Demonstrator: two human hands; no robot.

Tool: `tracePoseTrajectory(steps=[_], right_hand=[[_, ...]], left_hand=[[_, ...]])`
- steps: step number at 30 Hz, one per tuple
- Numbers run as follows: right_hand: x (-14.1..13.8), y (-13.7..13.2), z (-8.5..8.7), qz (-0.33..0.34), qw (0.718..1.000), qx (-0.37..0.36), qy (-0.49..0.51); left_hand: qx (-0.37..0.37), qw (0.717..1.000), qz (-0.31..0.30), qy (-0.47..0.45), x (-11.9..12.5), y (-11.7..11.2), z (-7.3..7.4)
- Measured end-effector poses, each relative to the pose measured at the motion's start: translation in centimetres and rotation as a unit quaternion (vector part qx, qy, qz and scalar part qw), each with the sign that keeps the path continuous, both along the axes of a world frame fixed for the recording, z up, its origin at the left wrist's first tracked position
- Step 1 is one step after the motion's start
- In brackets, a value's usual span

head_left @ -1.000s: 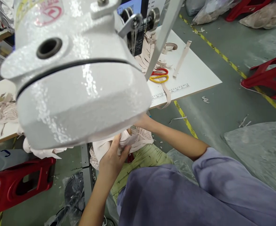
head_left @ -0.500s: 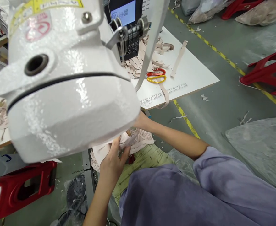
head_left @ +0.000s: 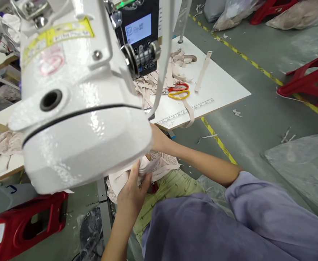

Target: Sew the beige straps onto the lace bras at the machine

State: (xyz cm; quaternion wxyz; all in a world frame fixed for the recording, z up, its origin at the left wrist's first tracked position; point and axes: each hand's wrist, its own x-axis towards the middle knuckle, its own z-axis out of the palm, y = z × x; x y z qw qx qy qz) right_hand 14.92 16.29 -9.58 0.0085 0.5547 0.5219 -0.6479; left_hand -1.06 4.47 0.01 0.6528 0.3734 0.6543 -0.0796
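Note:
The large white head of a sewing machine (head_left: 88, 145) fills the left and middle of the head view. Just below its lower edge, my left hand (head_left: 133, 188) is closed on a pale pink lace garment (head_left: 163, 165), pinching folded cloth between thumb and fingers. My right hand (head_left: 159, 139) reaches in from the right, behind the machine's near end. Only its back and wrist show; the fingers are hidden by the machine. Loose garment edges hang over green patterned trousers (head_left: 170, 185). The needle area is out of sight.
On the white tabletop (head_left: 218, 83) lie red-and-yellow scissors (head_left: 179, 92), a printed ruler scale (head_left: 186, 111) and a heap of beige strips (head_left: 150, 85). A control panel (head_left: 139, 30) stands behind the machine. Red stools (head_left: 308, 83) and plastic sheeting (head_left: 305, 166) are on the floor.
The view has shifted slightly, so the machine head sits lower and more of its top shows. Both hands stay in about the same place at the garment.

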Motion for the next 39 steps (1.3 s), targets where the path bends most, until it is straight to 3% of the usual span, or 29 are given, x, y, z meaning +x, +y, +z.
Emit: tracePoseTrajectory(steps=[4, 9, 15, 25, 34, 39], right_hand=[[-0.1, -0.1, 0.3, -0.032, 0.999, 0.009, 0.008], [0.7, -1.4, 1.5, -0.14, 0.99, 0.019, -0.026], [1.9, -3.0, 3.1, -0.202, 0.976, -0.064, -0.038], [2.1, -3.8, 5.8, -0.181, 0.978, -0.101, -0.029], [2.5, -3.9, 6.7, -0.169, 0.979, -0.109, -0.022], [2.7, -3.8, 7.1, -0.17, 0.979, -0.108, -0.017]], left_hand=[[0.056, 0.998, -0.012, 0.031, -0.5, -0.3, 0.1], [0.076, 0.997, -0.028, 0.016, -0.8, -0.2, 0.8], [0.053, 0.998, -0.031, 0.024, -1.1, 0.4, 1.2], [0.058, 0.997, -0.038, 0.015, -0.2, 1.4, 1.4], [0.1, 0.993, -0.049, 0.028, 0.5, 1.9, 1.0], [0.07, 0.996, -0.04, 0.032, 0.8, 1.8, 1.3]])
